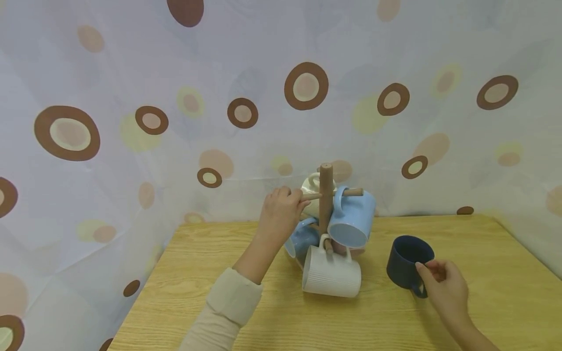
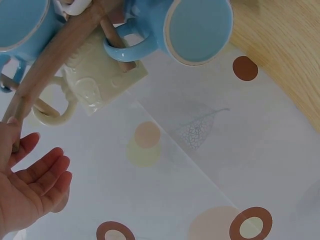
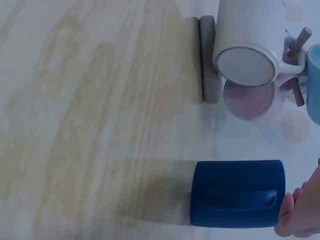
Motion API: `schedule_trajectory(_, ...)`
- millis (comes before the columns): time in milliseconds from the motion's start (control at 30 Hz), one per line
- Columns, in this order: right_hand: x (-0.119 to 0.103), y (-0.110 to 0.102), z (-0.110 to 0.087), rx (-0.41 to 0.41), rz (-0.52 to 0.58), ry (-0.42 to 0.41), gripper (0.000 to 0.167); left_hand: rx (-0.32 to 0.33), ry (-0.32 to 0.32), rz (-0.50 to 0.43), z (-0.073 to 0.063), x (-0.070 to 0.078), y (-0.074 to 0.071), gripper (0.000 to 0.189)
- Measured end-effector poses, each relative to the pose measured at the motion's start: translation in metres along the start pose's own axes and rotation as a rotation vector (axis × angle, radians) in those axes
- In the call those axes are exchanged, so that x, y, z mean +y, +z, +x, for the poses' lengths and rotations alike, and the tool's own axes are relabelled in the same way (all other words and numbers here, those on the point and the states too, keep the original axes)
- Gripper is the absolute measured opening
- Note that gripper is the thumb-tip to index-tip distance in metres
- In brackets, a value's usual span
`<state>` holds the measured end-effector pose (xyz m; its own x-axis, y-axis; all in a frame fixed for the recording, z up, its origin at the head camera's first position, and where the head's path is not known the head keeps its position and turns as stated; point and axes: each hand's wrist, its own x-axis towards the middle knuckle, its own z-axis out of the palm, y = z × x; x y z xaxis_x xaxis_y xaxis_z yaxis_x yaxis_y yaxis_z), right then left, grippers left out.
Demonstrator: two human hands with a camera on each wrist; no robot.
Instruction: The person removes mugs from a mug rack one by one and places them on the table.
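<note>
A wooden mug tree (image 1: 325, 209) stands on the table, hung with several mugs. With thumb and forefinger my left hand (image 1: 281, 209) pinches the end of its upper left peg, the other fingers loosely bent in the left wrist view. To the right of the tree, my right hand (image 1: 448, 287) pinches the rim of a dark blue mug (image 3: 235, 194). That mug is upright, its handle towards me. Whether its bottom touches the table I cannot tell.
A light blue mug (image 1: 353, 219) hangs on the upper right peg, a ribbed white mug (image 1: 332, 274) low in front. Behind are a cream mug (image 2: 100, 70), another blue mug (image 1: 304, 240) and a partly hidden pink mug (image 3: 248, 99). A patterned cloth (image 1: 263, 58) backs the wooden table (image 1: 193, 292).
</note>
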<state>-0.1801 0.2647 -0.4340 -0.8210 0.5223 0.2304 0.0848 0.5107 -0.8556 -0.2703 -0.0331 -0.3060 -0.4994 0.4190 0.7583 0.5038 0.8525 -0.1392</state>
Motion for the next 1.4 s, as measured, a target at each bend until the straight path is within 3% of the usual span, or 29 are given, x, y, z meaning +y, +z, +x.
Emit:
schedule_trajectory(200, -0.019, 0.005, -0.001, -0.003, 0.126, -0.083, 0.021, -0.003, -0.005, -0.009, 0.000, 0.001, 0.002, 0.022)
schedule_trajectory(400, -0.037, 0.007, 0.000, -0.149, 0.206, -0.084, 0.038, -0.002, -0.010, -0.005, 0.000, 0.000, 0.002, 0.022)
schedule_trajectory(667, -0.066, 0.017, 0.015, -0.421, 0.467, 0.078, 0.071, -0.006, -0.014, -0.005, 0.000, -0.001, 0.002, 0.022)
schedule_trajectory(767, -0.075, 0.022, 0.020, -0.518, 0.560, 0.151, 0.077, -0.007, -0.010, -0.010, 0.001, -0.001, 0.002, 0.023)
schedule_trajectory(933, -0.086, 0.029, 0.026, -0.611, 0.710, 0.276, 0.080, -0.003, -0.002, -0.019, 0.000, -0.001, 0.002, 0.023)
schedule_trajectory(1167, -0.096, 0.036, 0.030, -0.713, 0.857, 0.285, 0.074, 0.002, -0.006, -0.030, -0.001, 0.000, 0.002, 0.023)
schedule_trajectory(1400, -0.105, 0.041, 0.035, -0.819, 0.899, 0.285, 0.074, -0.003, -0.013, -0.035, -0.001, 0.000, 0.003, 0.022)
